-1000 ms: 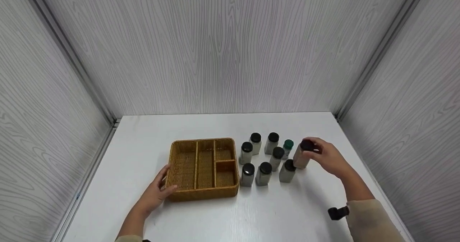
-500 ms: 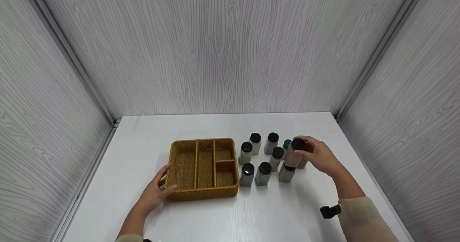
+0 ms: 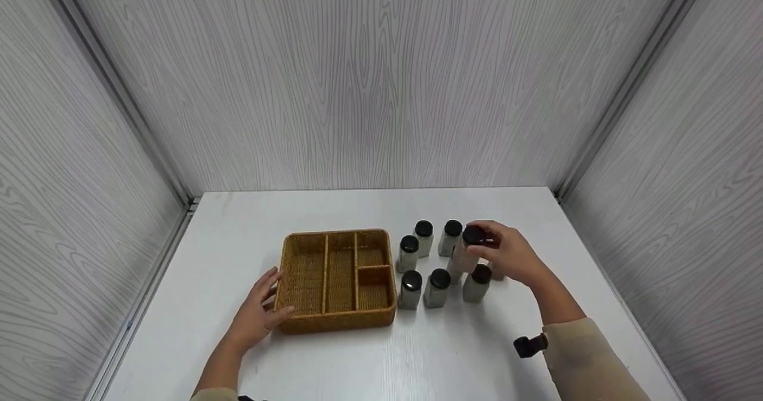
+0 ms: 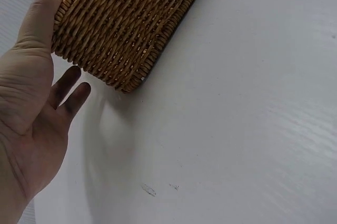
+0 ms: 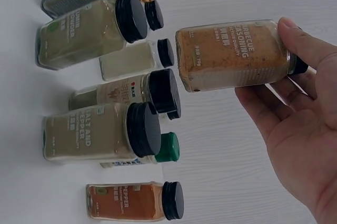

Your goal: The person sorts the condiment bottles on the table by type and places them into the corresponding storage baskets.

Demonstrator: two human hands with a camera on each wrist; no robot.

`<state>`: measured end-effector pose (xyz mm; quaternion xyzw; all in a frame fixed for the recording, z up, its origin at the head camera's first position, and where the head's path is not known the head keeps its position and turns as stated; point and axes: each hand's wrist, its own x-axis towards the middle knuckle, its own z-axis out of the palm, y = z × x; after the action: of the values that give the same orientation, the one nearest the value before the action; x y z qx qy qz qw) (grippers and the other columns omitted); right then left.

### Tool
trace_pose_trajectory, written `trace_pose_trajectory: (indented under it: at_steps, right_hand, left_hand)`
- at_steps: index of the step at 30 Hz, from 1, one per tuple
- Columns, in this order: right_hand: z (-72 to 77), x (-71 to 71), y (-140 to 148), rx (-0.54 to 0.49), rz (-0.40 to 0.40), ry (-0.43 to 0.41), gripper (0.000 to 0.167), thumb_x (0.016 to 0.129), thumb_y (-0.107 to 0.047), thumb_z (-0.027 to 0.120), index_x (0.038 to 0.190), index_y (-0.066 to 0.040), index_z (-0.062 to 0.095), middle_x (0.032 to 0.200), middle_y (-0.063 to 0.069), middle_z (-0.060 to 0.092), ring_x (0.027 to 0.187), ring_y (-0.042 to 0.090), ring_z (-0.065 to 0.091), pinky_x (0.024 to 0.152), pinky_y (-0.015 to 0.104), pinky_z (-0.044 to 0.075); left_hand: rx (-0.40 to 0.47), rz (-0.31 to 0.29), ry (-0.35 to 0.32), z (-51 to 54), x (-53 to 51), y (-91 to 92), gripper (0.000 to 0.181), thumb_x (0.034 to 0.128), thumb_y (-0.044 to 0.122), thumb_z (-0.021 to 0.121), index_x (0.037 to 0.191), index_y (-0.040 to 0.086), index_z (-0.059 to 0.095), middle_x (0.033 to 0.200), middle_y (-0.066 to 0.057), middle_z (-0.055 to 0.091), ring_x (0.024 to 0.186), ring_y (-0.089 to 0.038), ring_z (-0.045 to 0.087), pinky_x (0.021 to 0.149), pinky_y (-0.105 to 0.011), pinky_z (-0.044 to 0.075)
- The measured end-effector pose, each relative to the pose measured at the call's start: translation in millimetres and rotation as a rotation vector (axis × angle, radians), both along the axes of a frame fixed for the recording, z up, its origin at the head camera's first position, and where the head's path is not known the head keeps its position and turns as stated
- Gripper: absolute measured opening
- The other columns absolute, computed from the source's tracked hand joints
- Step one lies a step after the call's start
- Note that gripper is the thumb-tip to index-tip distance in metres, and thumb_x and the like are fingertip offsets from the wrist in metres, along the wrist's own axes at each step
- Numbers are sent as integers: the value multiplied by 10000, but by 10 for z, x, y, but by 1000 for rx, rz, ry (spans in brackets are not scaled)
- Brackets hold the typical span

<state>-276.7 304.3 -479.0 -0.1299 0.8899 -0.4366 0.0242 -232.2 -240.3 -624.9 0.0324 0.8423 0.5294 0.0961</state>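
Note:
My right hand (image 3: 506,252) pinches a barbecue seasoning jar (image 5: 231,56) by its black-capped end. The jar, orange-brown inside, is lifted above the other jars, apart from them in the right wrist view. A brown woven basket (image 3: 335,323) with several compartments lies on the white table, and nothing is in it. At its near left corner my left hand (image 3: 256,314) grips the rim, thumb on the front and fingers along the left side. In the left wrist view two fingers hang free below the basket corner (image 4: 121,24).
Several capped jars stand right of the basket, among them a salt and pepper jar (image 5: 89,129), a reddish pepper jar (image 5: 126,201) and one with a green cap (image 5: 167,146). Grey-white panels (image 3: 381,91) enclose the table.
My right hand has lifted the barbecue seasoning jar from the right end of the group and carried it left over the other jars. My left hand and the basket have barely moved.

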Motion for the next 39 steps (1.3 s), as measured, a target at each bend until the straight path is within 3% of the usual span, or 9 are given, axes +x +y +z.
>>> trace_pose_trajectory:
  at_steps: [10,21,28,39]
  right_hand:
    - [46,-67,-380,-44,66,13,564,968,-191,838,1479,-60,638,1401,195,698,1246,335,733,965,244,624]
    - [13,-63,-673,-74,113,50,516,965,-187,841,1436,-65,671,1331,170,733,1180,293,741,959,273,624]
    - [-10,-96,-843,-92,125,31,543,970,-193,837,1464,-60,656,1394,186,705,1222,329,739,980,305,640]
    - [-77,-155,-1135,-119,143,2,548,958,-209,845,1460,-81,665,1352,178,733,1203,317,753,989,361,649]
  left_hand:
    - [-9,4,-32,22,25,0,999,988,346,821,1752,327,177,1843,-109,136,1653,-507,242,1318,-608,345]
    - [-3,18,-51,30,53,9,1012,978,391,827,1749,375,172,1851,-70,130,1664,-469,248,1259,-584,446]
    - [1,25,-56,19,78,24,1004,986,381,821,1749,384,169,1851,-61,134,1667,-463,238,1263,-580,441]
    - [-11,36,-46,-3,88,54,998,987,367,820,1752,360,178,1848,-52,154,1661,-465,260,1266,-568,437]
